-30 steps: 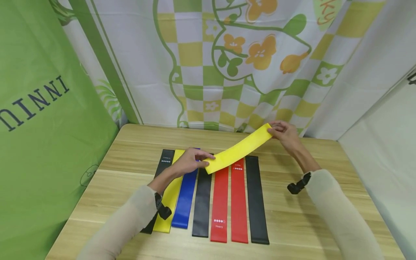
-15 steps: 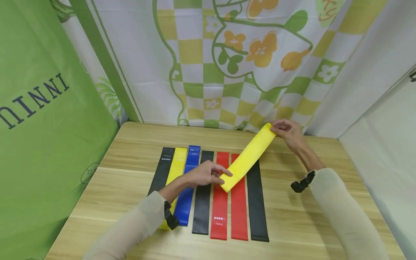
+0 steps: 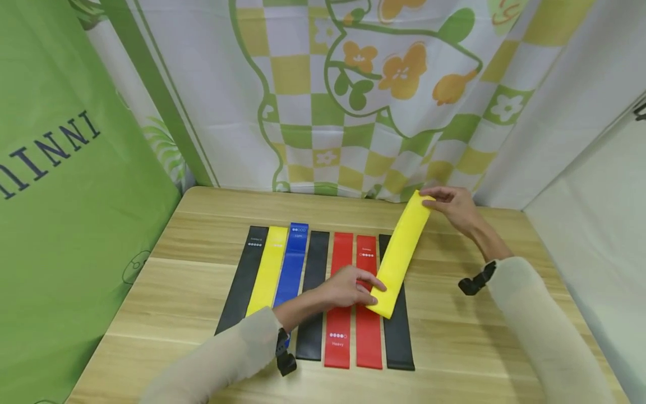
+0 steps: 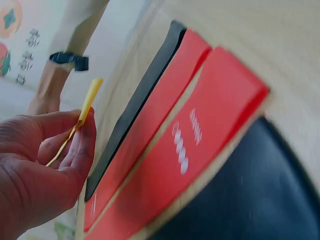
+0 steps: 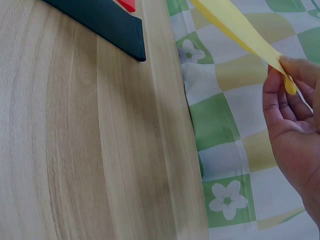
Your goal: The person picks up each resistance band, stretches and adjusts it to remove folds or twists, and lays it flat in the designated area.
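A yellow resistance band [image 3: 402, 252] is stretched out flat between both hands, slanting over the rightmost black band [image 3: 400, 336]. My left hand [image 3: 348, 287] pinches its near end between thumb and fingers. At the far end, my right hand [image 3: 456, 207] pinches the other tip. In the left wrist view the yellow band [image 4: 90, 100] shows edge-on between thumb and fingertips, above the table. The right wrist view has the band's looped end [image 5: 280, 65] gripped by the right hand [image 5: 295, 120]. Two red bands [image 3: 337, 342] [image 3: 369, 342] lie left of the black one.
Further left on the wooden table [image 3: 454, 348] lie another black band [image 3: 312, 280], a blue band [image 3: 292, 264], a second yellow band [image 3: 267, 269] and a black band [image 3: 242, 280], side by side. A patterned curtain [image 3: 343, 140] hangs behind the table's far edge.
My left hand has moved right and nearer, swinging the yellow band from a slant across the row to a steeper line over the rightmost black band. The right hand has shifted only slightly.
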{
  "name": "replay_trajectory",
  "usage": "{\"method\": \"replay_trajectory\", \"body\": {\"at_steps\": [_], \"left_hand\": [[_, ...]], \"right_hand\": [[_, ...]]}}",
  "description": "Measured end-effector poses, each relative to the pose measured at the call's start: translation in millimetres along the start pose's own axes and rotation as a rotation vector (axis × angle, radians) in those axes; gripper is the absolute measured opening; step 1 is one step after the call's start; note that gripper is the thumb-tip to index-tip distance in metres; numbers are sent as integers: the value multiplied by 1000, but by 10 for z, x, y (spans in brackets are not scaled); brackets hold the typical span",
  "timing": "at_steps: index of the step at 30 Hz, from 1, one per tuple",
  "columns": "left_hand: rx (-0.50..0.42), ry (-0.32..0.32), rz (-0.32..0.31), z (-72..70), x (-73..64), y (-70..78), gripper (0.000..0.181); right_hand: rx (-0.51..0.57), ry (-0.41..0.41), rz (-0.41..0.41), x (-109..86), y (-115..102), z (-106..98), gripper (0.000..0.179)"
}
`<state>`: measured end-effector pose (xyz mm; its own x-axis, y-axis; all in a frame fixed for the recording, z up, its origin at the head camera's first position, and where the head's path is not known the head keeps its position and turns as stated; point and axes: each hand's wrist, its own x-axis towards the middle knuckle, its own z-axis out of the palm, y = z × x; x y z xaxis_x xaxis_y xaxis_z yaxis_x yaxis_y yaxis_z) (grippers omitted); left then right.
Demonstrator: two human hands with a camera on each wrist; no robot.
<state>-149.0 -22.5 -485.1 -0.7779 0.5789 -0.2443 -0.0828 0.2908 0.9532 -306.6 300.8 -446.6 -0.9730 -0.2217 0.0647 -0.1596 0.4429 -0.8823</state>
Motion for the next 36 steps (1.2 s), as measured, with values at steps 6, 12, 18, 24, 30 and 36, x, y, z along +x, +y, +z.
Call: {"method": "replay_trajectory", "body": {"at_steps": [6, 12, 18, 24, 30, 36], "left_hand": [[-35, -16, -4, 234, 61, 43, 27], [-99, -49, 3, 477, 131, 65, 28], [-131, -82, -26, 660, 158, 111, 29], [-175, -88, -77, 829, 201, 131, 29], [-109, -121, -120, 950, 230, 146, 29], [-42, -154, -113, 1036, 224, 151, 30]], "right_hand": [[-23, -85, 9, 6, -38, -29, 43], [-60, -127, 35, 14, -47, -54, 43], [-142, -203, 98, 21, 2, -87, 47], [-181, -272, 118, 8, 150, -118, 46], [-232, -294, 125, -42, 295, -52, 44], [-207, -311, 127, -130, 423, 49, 43]]}}
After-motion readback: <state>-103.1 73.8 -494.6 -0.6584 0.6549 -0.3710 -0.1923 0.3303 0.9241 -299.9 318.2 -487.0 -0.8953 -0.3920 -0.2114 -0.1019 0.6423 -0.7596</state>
